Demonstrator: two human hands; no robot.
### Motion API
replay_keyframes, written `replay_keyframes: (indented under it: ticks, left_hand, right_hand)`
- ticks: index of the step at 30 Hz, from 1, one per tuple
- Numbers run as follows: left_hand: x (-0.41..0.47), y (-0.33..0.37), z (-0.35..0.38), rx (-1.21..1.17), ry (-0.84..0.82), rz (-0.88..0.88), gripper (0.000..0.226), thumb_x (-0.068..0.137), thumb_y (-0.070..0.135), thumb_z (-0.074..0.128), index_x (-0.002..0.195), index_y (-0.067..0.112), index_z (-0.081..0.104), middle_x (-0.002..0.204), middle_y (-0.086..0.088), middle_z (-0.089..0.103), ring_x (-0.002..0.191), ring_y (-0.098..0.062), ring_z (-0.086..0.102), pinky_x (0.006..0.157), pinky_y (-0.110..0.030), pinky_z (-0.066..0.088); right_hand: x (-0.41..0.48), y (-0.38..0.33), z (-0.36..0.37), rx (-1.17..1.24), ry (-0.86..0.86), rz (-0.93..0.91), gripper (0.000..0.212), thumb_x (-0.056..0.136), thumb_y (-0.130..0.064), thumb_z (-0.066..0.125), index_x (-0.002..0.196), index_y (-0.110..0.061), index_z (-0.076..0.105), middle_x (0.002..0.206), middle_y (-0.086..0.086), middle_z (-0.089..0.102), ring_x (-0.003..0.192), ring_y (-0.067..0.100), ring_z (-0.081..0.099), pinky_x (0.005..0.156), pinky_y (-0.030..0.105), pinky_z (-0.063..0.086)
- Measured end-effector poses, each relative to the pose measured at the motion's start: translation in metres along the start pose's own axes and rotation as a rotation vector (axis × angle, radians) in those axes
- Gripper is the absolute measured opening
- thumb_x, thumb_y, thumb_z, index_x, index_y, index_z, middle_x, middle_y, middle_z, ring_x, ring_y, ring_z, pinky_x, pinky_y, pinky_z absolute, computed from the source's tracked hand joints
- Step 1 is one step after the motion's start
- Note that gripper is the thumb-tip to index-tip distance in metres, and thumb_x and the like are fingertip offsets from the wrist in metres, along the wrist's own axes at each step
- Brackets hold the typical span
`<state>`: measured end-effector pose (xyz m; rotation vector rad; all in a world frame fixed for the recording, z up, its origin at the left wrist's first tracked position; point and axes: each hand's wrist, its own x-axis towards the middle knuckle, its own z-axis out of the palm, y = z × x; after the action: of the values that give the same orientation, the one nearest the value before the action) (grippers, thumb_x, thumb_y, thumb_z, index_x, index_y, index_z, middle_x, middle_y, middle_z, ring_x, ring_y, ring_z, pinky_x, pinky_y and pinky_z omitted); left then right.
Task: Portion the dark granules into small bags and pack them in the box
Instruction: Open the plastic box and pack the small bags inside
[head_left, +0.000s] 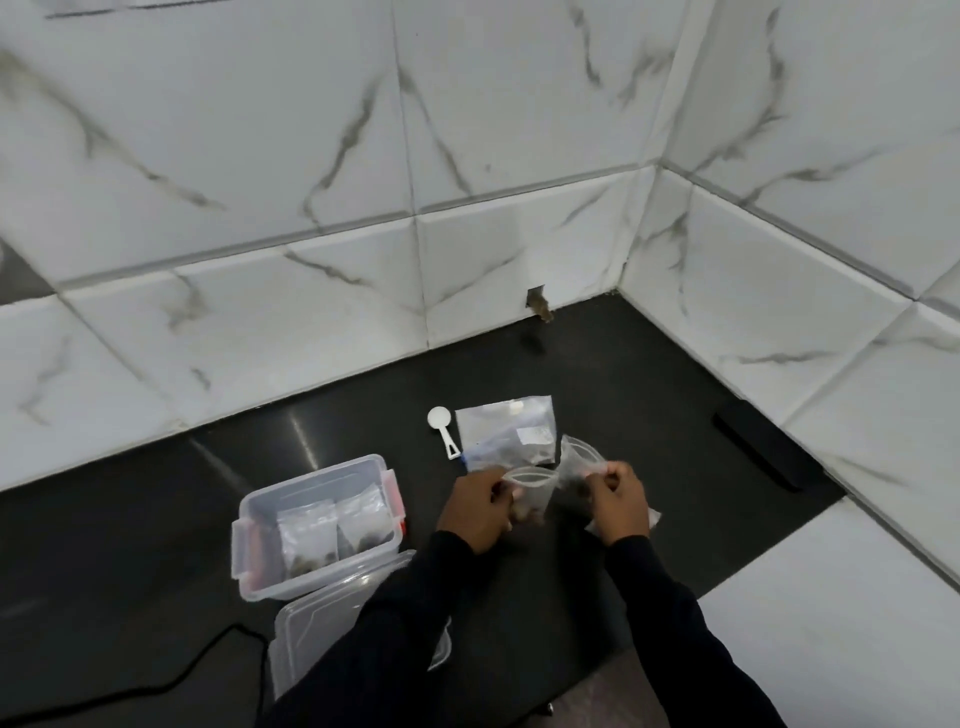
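Small bag in hand: a clear, thin plastic bag (527, 491) with a little heap of dark granules at its bottom, held above the black tabletop (649, 395), just in front of the large supply bag (506, 434).
Left hand: the left hand (475, 512) is pinched shut on the left side of the bag's mouth.
Right hand: the right hand (618, 501) is pinched on the right side of the mouth; a second clear bag (579, 457) appears caught in the same fingers.
Handling: probably very light, limp and slippery; the film would crumple anywhere but the stiffer top strip, so the mouth edges look like the best hold, kept upright so nothing spills.
Box: the clear box (260, 514) with red clips sits to the left, open, with two filled bags (335, 525) standing inside; its lid (317, 618) lies just in front.
Scoop: a white scoop (444, 431) lies beside the supply bag.
Hard to tell: motion blur hides whether the mouth is sealed or open, and the right hand covers more plastic beneath it. The left sleeve cuts off part of the lid.
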<state>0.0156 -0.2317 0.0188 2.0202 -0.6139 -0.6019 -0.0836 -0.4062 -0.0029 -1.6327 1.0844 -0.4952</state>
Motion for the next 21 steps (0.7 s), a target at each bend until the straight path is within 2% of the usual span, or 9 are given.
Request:
replay_keyframes:
  ticks: [2,4,7,10,12,14,16,19,21]
  left_hand:
    - [-0.017,-0.002,-0.031,-0.1,0.119,0.036,0.014,0.096,0.015,0.057,0.09,0.014,0.07,0.075,-0.007,0.073,0.056,-0.008,0.065,0.056,-0.022,0.055]
    - [-0.031,-0.01,-0.065,-0.137,0.249,0.047,0.014,0.096,0.013,0.059,0.088,0.012,0.07,0.072,-0.008,0.072,0.055,-0.01,0.063,0.055,-0.023,0.054]
    - [-0.053,-0.024,-0.121,-0.106,0.472,0.034,0.017,0.095,0.014,0.061,0.079,0.013,0.065,0.065,-0.007,0.066,0.056,-0.014,0.061,0.057,-0.029,0.051]
    - [-0.073,-0.031,-0.167,-0.102,0.618,-0.003,0.02,0.094,0.015,0.064,0.076,0.005,0.062,0.062,-0.011,0.065,0.053,-0.015,0.061,0.058,-0.031,0.054]
    - [-0.084,-0.042,-0.195,-0.07,0.683,-0.078,0.022,0.094,0.017,0.063,0.076,0.004,0.061,0.06,-0.013,0.066,0.049,-0.018,0.063,0.057,-0.035,0.056]
    - [-0.088,-0.058,-0.216,0.021,0.668,-0.206,0.024,0.093,0.021,0.061,0.072,0.009,0.061,0.059,-0.011,0.066,0.053,-0.023,0.067,0.061,-0.039,0.06]
    - [-0.087,-0.073,-0.229,0.145,0.574,-0.377,0.024,0.087,0.022,0.056,0.065,0.013,0.061,0.062,-0.009,0.068,0.063,-0.028,0.07,0.069,-0.044,0.062]
    - [-0.084,-0.079,-0.223,0.304,0.37,-0.568,0.021,0.085,0.012,0.048,0.082,0.007,0.068,0.085,-0.016,0.072,0.079,-0.03,0.072,0.073,-0.036,0.06]
    - [-0.082,-0.081,-0.212,0.333,0.255,-0.626,0.019,0.089,0.006,0.047,0.092,0.003,0.066,0.086,-0.016,0.072,0.077,-0.029,0.073,0.067,-0.033,0.058]
  right_hand:
    - [-0.009,-0.017,0.013,0.074,-0.045,-0.058,0.017,0.091,-0.017,0.064,0.087,-0.004,0.054,0.076,0.012,0.062,0.062,0.019,0.057,0.059,0.029,0.05]
    - [-0.015,-0.039,0.032,0.129,-0.115,-0.108,0.011,0.092,-0.012,0.064,0.091,-0.003,0.058,0.08,0.011,0.067,0.064,0.018,0.062,0.057,0.02,0.051]
    - [-0.028,-0.077,0.071,0.255,-0.331,-0.127,0.004,0.091,-0.006,0.065,0.093,-0.005,0.062,0.086,0.013,0.072,0.077,0.023,0.069,0.063,0.028,0.055]
    - [-0.047,-0.111,0.111,0.338,-0.58,-0.118,0.006,0.091,-0.005,0.063,0.088,-0.01,0.064,0.077,0.008,0.071,0.07,0.02,0.067,0.06,0.032,0.056]
    - [-0.062,-0.133,0.141,0.296,-0.715,-0.173,0.007,0.087,-0.007,0.067,0.082,-0.011,0.066,0.075,0.011,0.069,0.063,0.025,0.061,0.059,0.035,0.052]
    - [-0.072,-0.147,0.168,0.126,-0.793,-0.228,0.012,0.084,-0.003,0.069,0.074,-0.01,0.066,0.069,0.011,0.065,0.058,0.023,0.056,0.056,0.032,0.051]
    - [-0.081,-0.148,0.193,-0.162,-0.85,-0.229,0.013,0.081,0.005,0.066,0.071,-0.003,0.066,0.063,0.01,0.061,0.052,0.021,0.056,0.049,0.027,0.052]
    - [-0.096,-0.13,0.224,-0.569,-0.851,-0.223,0.005,0.078,0.002,0.062,0.077,0.005,0.066,0.071,0.013,0.065,0.062,0.025,0.066,0.065,0.039,0.062]
    - [-0.108,-0.12,0.239,-0.781,-0.802,-0.302,0.012,0.084,-0.005,0.058,0.093,-0.001,0.064,0.096,0.016,0.069,0.088,0.03,0.069,0.079,0.039,0.06]
